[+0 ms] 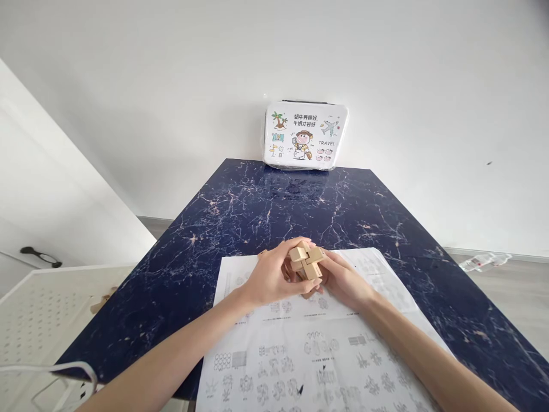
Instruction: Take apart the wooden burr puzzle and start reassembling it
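Observation:
A wooden burr puzzle of interlocking light-wood bars is held between my two hands above a printed sheet. My left hand curls round its left side, thumb along the near edge and fingers over the far edge. My right hand grips it from the right, its fingers partly hidden behind the wood. Beneath both hands lies the large white instruction sheet, covered with small grey drawings of puzzle pieces. A bit of another wooden piece shows just behind my left hand.
The dark blue marble-patterned table reaches to the wall. At its far edge a white cartoon-printed case leans upright. On the left are a perforated white surface and a white cable. A clear plastic bottle lies on the floor at right.

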`<state>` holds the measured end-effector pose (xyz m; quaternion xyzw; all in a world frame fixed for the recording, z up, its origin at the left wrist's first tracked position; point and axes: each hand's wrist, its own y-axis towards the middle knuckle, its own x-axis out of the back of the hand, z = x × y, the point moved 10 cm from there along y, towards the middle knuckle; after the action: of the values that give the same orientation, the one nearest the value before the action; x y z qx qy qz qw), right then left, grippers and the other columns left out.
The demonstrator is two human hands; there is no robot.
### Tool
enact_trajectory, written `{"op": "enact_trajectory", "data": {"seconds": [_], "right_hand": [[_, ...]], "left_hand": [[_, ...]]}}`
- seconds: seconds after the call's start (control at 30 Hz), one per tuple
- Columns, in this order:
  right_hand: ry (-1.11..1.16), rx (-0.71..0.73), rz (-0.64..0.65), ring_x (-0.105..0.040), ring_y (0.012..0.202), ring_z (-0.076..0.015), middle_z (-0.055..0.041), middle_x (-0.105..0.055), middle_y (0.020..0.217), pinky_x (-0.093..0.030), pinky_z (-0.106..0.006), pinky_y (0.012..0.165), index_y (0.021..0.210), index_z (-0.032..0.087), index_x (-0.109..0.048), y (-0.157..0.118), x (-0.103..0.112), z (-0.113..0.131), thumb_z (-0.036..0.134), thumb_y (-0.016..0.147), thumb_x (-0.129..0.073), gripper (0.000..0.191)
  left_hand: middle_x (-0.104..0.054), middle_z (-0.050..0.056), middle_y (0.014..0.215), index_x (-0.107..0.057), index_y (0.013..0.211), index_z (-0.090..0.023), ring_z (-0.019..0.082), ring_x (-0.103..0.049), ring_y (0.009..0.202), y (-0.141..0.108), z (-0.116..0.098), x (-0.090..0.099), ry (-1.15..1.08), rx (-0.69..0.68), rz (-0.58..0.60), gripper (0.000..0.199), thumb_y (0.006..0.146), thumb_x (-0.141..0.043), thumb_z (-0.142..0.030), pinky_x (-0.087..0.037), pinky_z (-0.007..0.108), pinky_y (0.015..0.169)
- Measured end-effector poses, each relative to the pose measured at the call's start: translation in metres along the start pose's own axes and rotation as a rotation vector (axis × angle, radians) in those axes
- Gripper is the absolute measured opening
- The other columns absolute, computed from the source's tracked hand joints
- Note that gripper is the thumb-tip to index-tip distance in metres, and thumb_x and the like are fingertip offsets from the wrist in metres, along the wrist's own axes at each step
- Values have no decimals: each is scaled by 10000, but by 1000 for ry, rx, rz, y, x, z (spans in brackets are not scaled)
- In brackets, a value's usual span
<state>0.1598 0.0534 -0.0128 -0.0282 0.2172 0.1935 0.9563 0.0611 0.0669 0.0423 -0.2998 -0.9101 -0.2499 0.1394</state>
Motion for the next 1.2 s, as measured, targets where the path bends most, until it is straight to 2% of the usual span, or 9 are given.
{"op": "enact_trajectory", "data": {"seconds": [0.23,0.53,0.67,0.73,0.83,0.9,1.07,1.2], "right_hand": [[-34,-2,-26,-490,571,-113,-5,-595,724,-406,-255,509,949,187,-675,0,2,0,545,996,-696,362],[-31,-5,-27,-466,573,-112,-5,-587,746,-410,-262,517,998,185,-678,1,2,0,508,1003,-699,324],[-19,-11,-30,-472,564,-112,1,-593,722,-427,-252,523,948,188,-676,0,2,-1,516,992,-712,333],[-17,-15,-24,-493,572,-124,-7,-603,707,-443,-258,534,926,188,-679,0,2,-2,577,1018,-646,402],[2,-53,3,-517,587,-144,-29,-632,731,-463,-278,558,990,189,-693,0,2,-8,695,1049,-479,552],[15,-60,27,-530,604,-152,-42,-651,775,-461,-280,562,1061,194,-697,0,1,-9,741,1036,-442,604],[-18,-40,53,-528,611,-159,-48,-648,805,-465,-277,557,1154,199,-698,0,-1,-6,718,1025,-500,571],[-26,-31,43,-504,600,-145,-41,-632,787,-452,-263,545,1090,190,-708,0,-1,-5,697,1032,-510,547]], "left_hand": [[-779,47,1177,-602,1383,-281,241,-768,972,0,1,1,32,10,-14,606,818,-813,-338,-655,368,838],[-777,27,1069,-591,1371,-281,179,-735,773,0,3,-1,35,24,-4,584,826,-795,-339,-633,309,692],[-783,40,1116,-602,1377,-292,216,-765,876,0,4,0,38,19,-18,606,812,-815,-339,-655,357,781],[-781,52,1169,-605,1387,-297,245,-776,951,-1,4,1,42,17,-27,633,798,-832,-343,-661,390,834],[-776,63,1206,-607,1397,-298,273,-782,1013,-1,3,1,40,11,-26,641,801,-839,-346,-664,429,880],[-777,61,1201,-613,1394,-301,279,-786,1020,-1,1,1,39,6,-18,625,811,-835,-344,-665,444,895],[-773,58,1224,-613,1399,-314,285,-785,1045,-1,0,1,62,-9,-18,635,806,-840,-348,-665,446,906],[-788,50,1175,-610,1398,-313,284,-778,1047,-1,3,-1,82,0,-13,651,791,-844,-339,-662,426,892]]}}
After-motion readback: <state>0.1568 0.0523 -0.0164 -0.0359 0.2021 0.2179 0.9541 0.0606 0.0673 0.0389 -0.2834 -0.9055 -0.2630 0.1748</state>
